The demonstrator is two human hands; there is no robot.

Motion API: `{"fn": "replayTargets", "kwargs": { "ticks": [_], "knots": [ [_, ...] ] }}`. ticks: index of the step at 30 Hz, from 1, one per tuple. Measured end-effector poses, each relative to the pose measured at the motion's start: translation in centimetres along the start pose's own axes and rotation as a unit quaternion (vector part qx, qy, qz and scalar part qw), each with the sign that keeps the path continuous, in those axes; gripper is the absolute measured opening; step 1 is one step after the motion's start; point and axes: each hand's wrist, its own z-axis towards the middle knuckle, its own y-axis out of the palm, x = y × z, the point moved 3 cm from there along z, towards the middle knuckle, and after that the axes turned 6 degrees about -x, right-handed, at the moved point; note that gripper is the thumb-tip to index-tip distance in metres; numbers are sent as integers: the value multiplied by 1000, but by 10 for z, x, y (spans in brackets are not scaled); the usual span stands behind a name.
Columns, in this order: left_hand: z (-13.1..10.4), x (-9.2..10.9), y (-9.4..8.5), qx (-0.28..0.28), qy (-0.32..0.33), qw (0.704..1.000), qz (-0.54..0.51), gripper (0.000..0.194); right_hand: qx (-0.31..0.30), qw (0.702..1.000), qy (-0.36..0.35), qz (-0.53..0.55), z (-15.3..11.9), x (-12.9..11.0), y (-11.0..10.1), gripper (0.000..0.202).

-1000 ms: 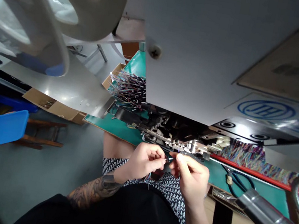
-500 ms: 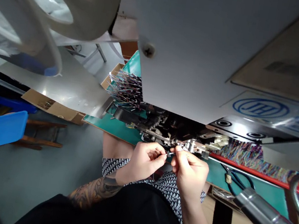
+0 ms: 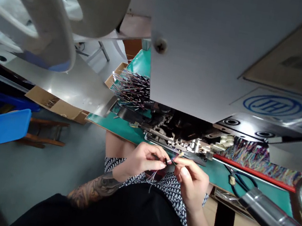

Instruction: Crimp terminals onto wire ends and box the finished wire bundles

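Note:
Between my two hands is a short, thin cable (image 3: 171,161) with a dark sheath and fine coloured wires fanning out. My left hand (image 3: 145,161) pinches it between thumb and fingertips. Pale wire strands (image 3: 152,175) hang below those fingers. My right hand (image 3: 193,178) is closed at the fingertips around a dark, thin piece at the cable's other side; its exact shape is too small to tell. Both hands are just in front of the metal mechanism (image 3: 176,136) of a machine, apart from it, above my lap.
The machine's grey housing (image 3: 196,51) looms overhead. A pile of dark-sheathed wires (image 3: 132,88) lies at left on the green table (image 3: 100,120). To the right are a red tray (image 3: 262,173) of coloured wires and a metal lamp-like tube (image 3: 267,215). A blue tray (image 3: 5,129) is far left.
Both hands have come slightly down and away from the mechanism, bringing the cable with them. Its coloured wires now show between the fingers. The camera view has shifted a little.

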Motion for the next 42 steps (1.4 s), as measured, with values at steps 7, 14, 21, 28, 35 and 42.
{"fn": "replayTargets", "kwargs": {
  "ticks": [7, 14, 21, 28, 35, 42],
  "knots": [
    [-2, -7, -1, 11, -16, 987, -159, 23, -221, 962, 128, 102, -14, 18, 23, 25],
    [-5, -3, 1, 20, 38, 994, -97, 40, -191, 941, 172, 218, -12, 23, 29, 34],
    [-17, 5, -3, 14, 110, 993, 44, 35, -148, 923, 216, 281, -14, 22, 31, 38],
    [-18, 10, -5, 7, 126, 987, 95, 37, -186, 927, 198, 258, -10, 17, 27, 40],
    [-13, -1, -6, -22, 113, 992, 54, 35, -266, 913, 217, 219, -7, 18, 20, 43],
    [-14, 7, -2, 0, 112, 990, 89, 35, -178, 970, 123, 115, -8, 12, 19, 35]
  ]
}}
